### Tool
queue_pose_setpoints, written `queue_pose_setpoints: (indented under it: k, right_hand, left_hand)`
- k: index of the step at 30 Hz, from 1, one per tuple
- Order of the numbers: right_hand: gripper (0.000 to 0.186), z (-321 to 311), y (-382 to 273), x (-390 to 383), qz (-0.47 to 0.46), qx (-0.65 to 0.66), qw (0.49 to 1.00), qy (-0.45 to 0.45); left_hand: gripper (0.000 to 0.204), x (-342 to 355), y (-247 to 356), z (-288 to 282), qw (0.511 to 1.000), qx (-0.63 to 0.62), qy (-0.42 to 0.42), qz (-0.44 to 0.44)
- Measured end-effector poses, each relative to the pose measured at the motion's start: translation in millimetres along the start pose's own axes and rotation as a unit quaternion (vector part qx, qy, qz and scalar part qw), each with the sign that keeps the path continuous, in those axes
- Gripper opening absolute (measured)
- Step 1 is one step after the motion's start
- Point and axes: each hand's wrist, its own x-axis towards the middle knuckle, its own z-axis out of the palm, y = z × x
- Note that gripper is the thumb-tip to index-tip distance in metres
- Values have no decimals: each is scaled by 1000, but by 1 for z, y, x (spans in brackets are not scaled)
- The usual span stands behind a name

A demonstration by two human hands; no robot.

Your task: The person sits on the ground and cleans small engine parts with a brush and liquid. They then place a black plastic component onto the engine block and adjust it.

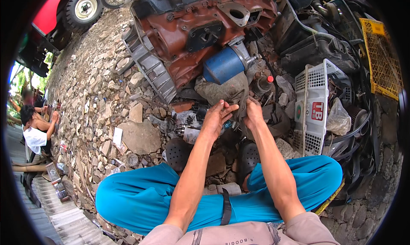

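By the blue can [223,66], my right hand [253,113] pinches the rag [225,90], maybe to steady it; my left hand [217,116] is loose.

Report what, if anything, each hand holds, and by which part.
The right hand appears to pinch the grey-brown cloth by its lower right edge; whether the left hand holds anything cannot be told.

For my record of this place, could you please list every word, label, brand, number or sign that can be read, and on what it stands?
I do not copy printed wording, only tell its places:
White basket, red label: large pale lettering, legible.
Same basket, greenish mark: too small to read.
Person's shirt: small dark lettering, partly legible.
White paper: any print is too small to read.
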Motion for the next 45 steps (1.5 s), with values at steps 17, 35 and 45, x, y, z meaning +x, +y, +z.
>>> queue_pose_setpoints:
  k: [17, 35, 45]
  right_hand:
    - [27, 18, -70, -22, -155, -62, 969, -183]
    - [22, 40, -35, -32, -449, -500, 723, -161]
    - [11, 40, -24, -36, -461, -447, 752, -150]
  left_hand:
    - [26, -7, 37, 26, 997, -52, 29, 40]
    - [22, 2, 32, 12, 914, 323, 153, 190]
    - [17, -14, 53, 23, 976, 159, 144, 31]
